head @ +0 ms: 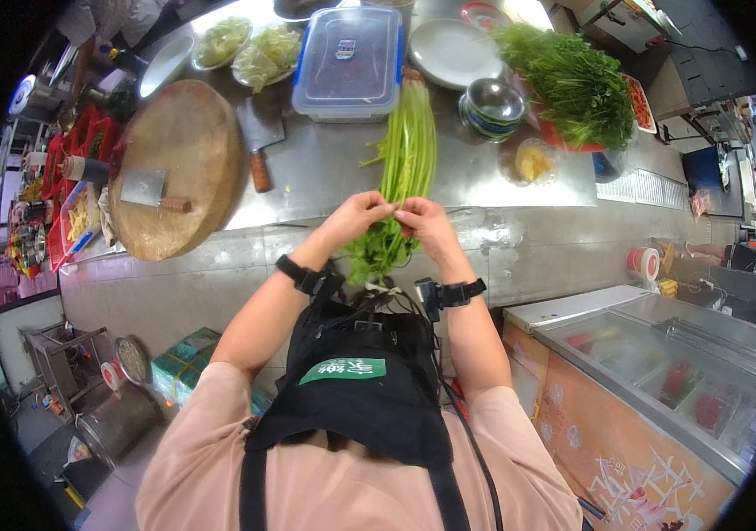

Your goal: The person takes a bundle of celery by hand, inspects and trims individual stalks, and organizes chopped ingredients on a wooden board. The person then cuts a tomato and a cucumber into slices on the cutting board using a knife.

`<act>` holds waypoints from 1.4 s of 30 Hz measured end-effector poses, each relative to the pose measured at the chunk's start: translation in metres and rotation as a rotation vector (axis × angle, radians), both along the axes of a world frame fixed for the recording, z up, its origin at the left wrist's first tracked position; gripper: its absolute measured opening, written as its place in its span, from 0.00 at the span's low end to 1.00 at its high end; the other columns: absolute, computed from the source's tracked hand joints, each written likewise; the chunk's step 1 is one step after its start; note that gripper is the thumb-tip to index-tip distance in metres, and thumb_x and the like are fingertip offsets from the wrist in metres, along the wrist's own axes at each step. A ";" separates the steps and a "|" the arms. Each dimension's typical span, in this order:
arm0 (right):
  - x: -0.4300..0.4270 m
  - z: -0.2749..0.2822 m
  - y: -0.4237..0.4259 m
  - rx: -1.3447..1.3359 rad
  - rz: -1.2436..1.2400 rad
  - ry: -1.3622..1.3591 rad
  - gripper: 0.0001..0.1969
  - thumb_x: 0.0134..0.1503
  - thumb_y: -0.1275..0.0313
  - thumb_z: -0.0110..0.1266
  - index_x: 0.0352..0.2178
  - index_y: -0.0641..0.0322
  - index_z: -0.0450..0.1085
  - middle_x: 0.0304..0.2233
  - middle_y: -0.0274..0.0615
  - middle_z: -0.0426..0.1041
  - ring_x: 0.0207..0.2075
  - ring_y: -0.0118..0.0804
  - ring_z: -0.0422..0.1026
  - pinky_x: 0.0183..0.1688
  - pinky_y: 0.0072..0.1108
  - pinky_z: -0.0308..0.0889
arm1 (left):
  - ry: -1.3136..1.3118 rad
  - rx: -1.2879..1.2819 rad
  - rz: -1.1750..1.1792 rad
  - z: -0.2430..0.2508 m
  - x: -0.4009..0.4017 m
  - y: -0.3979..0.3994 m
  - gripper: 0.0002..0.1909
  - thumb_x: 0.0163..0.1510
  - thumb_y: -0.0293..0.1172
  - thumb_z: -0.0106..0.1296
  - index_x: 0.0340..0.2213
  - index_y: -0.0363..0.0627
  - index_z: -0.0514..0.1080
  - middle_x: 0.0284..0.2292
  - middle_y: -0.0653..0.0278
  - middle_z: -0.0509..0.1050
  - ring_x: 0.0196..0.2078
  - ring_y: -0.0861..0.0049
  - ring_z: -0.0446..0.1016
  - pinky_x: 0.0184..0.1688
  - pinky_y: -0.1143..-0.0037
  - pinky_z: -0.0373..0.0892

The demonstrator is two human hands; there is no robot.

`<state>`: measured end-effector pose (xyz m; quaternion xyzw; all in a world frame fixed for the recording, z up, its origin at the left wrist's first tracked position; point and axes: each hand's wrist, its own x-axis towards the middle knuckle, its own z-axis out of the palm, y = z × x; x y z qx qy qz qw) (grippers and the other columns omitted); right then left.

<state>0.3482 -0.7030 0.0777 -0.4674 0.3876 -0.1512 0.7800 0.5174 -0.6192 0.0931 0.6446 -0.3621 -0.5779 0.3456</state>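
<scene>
A bunch of long green celery stalks [411, 146] lies on the stainless steel table [331, 179], its leafy tops hanging over the near edge towards my apron. My left hand [366, 216] and my right hand [423, 222] meet over the stalks where the leaves begin. The fingertips of both hands pinch a thin piece of the celery between them; its exact shape is too small to tell. Beyond the stalks' root end stands a clear plastic box [348, 63] with blue clips. A cleaver [260, 136] with a wooden handle lies to the left of the celery.
A round wooden chopping block [212, 133] bears a second cleaver [145, 188] at the left. Plates of shredded cabbage [268, 53], a white plate [455, 53], stacked bowls [492, 106], a dish of yellow pieces [535, 164] and piled leafy greens [567, 86] stand around. A glass-topped freezer [656, 358] is at right.
</scene>
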 end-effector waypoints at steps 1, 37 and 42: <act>0.001 0.000 0.001 0.027 -0.008 -0.009 0.04 0.55 0.74 0.55 0.27 0.64 0.70 0.20 0.30 0.69 0.19 0.21 0.65 0.23 0.14 0.61 | 0.001 0.022 0.010 0.001 0.003 0.000 0.10 0.56 0.35 0.53 0.31 0.40 0.69 0.24 0.74 0.66 0.27 0.87 0.62 0.29 0.82 0.60; 0.010 -0.019 0.010 0.104 -0.167 0.026 0.06 0.58 0.71 0.54 0.28 0.61 0.68 0.22 0.32 0.69 0.23 0.25 0.68 0.28 0.18 0.66 | -0.156 -0.194 0.342 -0.034 0.039 -0.001 0.04 0.55 0.26 0.46 0.30 0.38 0.66 0.25 0.59 0.69 0.29 0.71 0.70 0.35 0.71 0.68; 0.017 -0.018 0.011 0.044 -0.121 0.003 0.06 0.58 0.71 0.53 0.27 0.61 0.68 0.22 0.33 0.69 0.21 0.25 0.67 0.25 0.18 0.65 | -0.575 -0.400 -0.159 0.013 0.010 -0.005 0.12 0.55 0.36 0.50 0.33 0.40 0.65 0.30 0.52 0.71 0.33 0.57 0.71 0.35 0.66 0.68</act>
